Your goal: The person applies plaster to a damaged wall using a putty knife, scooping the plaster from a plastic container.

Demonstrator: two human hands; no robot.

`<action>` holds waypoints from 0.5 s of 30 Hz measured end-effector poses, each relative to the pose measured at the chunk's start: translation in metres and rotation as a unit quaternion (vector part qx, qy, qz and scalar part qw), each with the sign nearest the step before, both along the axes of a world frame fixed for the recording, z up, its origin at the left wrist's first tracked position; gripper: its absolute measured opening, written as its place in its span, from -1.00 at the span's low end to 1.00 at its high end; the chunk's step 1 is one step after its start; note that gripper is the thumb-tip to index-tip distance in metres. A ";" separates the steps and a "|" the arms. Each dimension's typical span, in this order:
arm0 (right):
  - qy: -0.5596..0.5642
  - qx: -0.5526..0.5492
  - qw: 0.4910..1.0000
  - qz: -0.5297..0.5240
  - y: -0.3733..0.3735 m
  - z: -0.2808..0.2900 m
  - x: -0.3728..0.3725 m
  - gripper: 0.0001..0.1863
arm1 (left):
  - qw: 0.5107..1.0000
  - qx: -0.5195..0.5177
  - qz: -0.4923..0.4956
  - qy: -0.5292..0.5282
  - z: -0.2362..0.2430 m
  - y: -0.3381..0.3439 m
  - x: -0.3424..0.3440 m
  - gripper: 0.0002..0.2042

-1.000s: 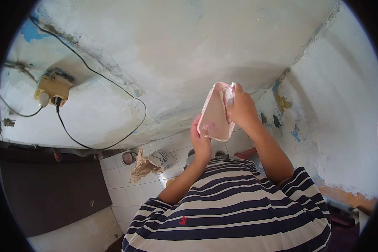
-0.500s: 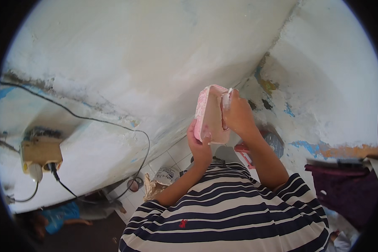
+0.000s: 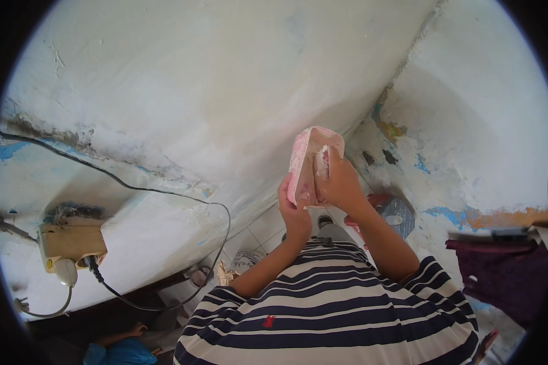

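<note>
My left hand (image 3: 293, 207) grips the near left end of a pink patterned box (image 3: 298, 161), open at the top, with its thumb over the rim. White paste is smeared over the box's inside. My right hand (image 3: 342, 184) is closed round a flat scraper-like tool (image 3: 319, 165), pale with a reddish part and coated in white paste. The tool is down inside the box, toward its right side. My fingers hide most of the tool, so its exact kind cannot be made out.
A patchy white wall (image 3: 225, 85) meets another in a corner ahead. At left, a socket box (image 3: 73, 243) carries plugs and a looping black cable (image 3: 164, 193). Below stand a white bucket (image 3: 246, 258) and a grey-topped stool-like object (image 3: 397, 217). Purple cloth (image 3: 499, 274) hangs right. A person's blue sleeve (image 3: 122, 353) shows lower left.
My right hand has brought the tool from the box's right rim down into the box, toward my left hand. The box has shifted slightly right. The other person is now mostly out of view.
</note>
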State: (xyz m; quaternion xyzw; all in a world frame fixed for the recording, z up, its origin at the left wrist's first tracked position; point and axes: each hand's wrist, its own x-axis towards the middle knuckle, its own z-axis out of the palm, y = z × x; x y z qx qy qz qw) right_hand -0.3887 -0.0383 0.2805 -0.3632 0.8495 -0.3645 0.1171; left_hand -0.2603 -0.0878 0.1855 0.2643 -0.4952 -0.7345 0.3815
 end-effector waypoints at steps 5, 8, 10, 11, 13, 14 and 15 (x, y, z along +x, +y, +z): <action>0.014 -0.049 0.999 0.010 0.010 0.020 -0.031 -0.54 | 0.999 0.002 0.022 0.024 0.021 0.004 -0.014 -0.46; 0.012 -0.034 0.999 0.000 0.006 0.032 -0.055 -0.57 | 0.998 0.029 0.017 0.044 0.028 0.016 -0.028 -0.46; 0.068 -0.010 0.998 -0.009 -0.002 0.033 -0.068 -0.59 | 0.998 0.036 0.029 0.049 0.027 0.021 -0.043 -0.47; 0.070 -0.015 0.997 -0.011 -0.001 0.030 -0.074 -0.59 | 0.997 0.047 0.042 0.052 0.025 0.024 -0.050 -0.48; 0.082 -0.053 0.995 0.038 0.001 0.024 -0.083 -0.54 | 0.998 0.013 0.035 0.044 0.012 0.024 -0.057 -0.47; 0.082 -0.056 0.994 0.036 0.007 0.026 -0.085 -0.54 | 0.999 -0.015 0.028 0.035 0.006 0.025 -0.060 -0.45; 0.049 -0.039 0.996 0.059 0.013 0.031 -0.085 -0.51 | 0.999 -0.017 0.028 0.034 0.008 0.026 -0.064 -0.45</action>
